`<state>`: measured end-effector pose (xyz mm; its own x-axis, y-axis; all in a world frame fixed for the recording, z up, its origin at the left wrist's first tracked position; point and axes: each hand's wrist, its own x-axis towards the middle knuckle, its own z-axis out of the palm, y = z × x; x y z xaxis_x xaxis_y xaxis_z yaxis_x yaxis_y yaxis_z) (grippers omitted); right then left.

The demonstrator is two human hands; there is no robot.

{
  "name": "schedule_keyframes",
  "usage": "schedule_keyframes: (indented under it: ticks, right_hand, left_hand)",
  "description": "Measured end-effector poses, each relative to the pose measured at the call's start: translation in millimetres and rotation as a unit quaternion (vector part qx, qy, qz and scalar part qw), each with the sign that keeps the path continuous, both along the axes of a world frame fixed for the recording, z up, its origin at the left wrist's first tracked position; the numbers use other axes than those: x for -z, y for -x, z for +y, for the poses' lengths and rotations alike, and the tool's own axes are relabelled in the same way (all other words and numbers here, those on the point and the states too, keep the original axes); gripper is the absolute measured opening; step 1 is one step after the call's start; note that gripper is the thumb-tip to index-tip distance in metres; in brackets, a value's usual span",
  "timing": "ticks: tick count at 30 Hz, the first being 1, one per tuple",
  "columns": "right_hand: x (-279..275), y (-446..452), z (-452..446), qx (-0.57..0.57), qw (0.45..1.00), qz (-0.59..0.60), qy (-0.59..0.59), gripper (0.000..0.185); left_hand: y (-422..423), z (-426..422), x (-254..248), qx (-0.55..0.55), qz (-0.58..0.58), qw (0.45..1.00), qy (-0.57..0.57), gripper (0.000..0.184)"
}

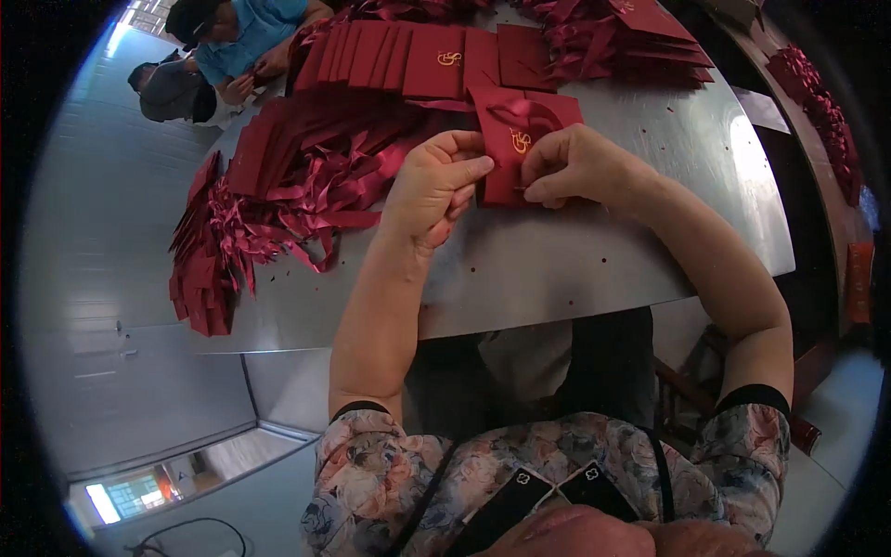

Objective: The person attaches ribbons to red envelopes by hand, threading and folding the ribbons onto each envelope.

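Observation:
A dark red paper gift bag (501,176) with a gold emblem and a red ribbon handle (522,110) lies at the near side of the metal table. My left hand (434,190) grips its left edge between thumb and fingers. Over the bag's lower right part, my right hand (580,167) has thumb and fingertips drawn together. Something thin and small seems to be at those fingertips, too small to make out. Beyond the bag stands a row of similar red bags (371,58). To the left lie more bags (269,148) with loose ribbons (316,200).
More red bags (650,46) are stacked at the far right of the metal table (520,278). Small dark scraps dot its surface. Two people (243,37) are at the far left side. Red items (817,111) lie on a side bench at the right.

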<state>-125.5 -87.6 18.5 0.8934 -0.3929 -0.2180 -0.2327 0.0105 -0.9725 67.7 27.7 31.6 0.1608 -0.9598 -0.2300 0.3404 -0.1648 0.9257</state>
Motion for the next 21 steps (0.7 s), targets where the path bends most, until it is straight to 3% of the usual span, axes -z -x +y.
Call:
schedule_keyframes:
  ticks: [8,14,21]
  right_hand:
    - [5,-1,-2,0.011,0.998,-0.049,-0.03,0.012]
    - [-2,0,-1,0.066,0.996,-0.032,-0.058,0.013]
    - [12,-4,-5,0.044,0.994,-0.082,-0.06,0.015]
  left_hand:
    - [-3,4,-9,0.058,-0.038,0.997,-0.024,0.033]
    - [5,4,-9,0.004,-0.025,1.0,-0.008,0.041]
    - [2,4,-2,0.01,-0.039,0.999,0.006,0.024]
